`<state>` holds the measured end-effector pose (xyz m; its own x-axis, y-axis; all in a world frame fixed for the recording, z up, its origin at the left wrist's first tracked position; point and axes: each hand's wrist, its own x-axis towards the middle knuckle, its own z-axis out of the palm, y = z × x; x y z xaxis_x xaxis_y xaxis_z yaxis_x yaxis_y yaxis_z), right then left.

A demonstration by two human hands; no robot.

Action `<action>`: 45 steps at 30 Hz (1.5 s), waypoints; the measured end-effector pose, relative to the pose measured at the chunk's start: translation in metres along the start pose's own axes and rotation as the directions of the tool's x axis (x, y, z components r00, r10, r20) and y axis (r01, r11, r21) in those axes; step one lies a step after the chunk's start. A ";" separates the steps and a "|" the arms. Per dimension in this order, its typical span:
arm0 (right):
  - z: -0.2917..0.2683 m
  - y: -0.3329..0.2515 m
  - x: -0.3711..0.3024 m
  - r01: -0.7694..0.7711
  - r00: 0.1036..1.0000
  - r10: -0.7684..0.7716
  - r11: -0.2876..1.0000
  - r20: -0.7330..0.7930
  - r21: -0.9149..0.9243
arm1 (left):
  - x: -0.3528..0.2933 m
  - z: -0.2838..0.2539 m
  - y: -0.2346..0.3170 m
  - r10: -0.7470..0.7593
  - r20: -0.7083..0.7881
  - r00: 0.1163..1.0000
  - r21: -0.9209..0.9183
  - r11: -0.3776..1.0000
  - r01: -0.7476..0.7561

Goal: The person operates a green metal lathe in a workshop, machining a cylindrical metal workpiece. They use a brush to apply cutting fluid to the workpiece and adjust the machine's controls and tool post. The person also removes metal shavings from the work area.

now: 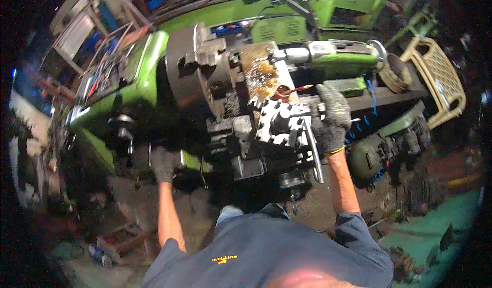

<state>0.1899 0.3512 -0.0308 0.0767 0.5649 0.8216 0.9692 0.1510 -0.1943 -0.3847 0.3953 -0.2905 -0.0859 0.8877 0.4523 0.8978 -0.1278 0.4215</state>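
Observation:
A large green lathe fills the middle of the view, its grey chuck [192, 65] at the left of the work area. My right hand [333, 115], in a grey knit glove, is curled at the right side of the square tool post [281, 123]; what its fingers close round is hidden. A long metal lever [313, 152] slants down from the tool post, just left of that wrist. My left hand [163, 165], in a dark glove, is beside a thin upright lever [149, 155] below the headstock; its fingers are lost in shadow. A brush [300, 89] rests in a small reddish pot [282, 92] behind the tool post.
A wet, oily plate [259, 70] lies behind the tool post. The green tailstock [343, 57] stands to the right, with a round container [395, 73] and a beige plastic chair [438, 75] beyond. Hand tools [105, 75] lie on the headstock. A green motor-like unit [366, 155] sits at right.

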 end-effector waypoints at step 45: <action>0.204 -0.287 0.010 0.033 0.994 -0.050 0.986 0.099 0.166 | 0.111 0.021 -0.197 0.169 0.344 0.924 0.523 0.782 -0.338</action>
<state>-0.1352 0.4786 -0.0765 0.0049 0.6339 0.7734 0.9190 0.3020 -0.2533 -0.5620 0.5283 -0.3393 0.2212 0.9503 0.2193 0.9573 -0.1687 -0.2346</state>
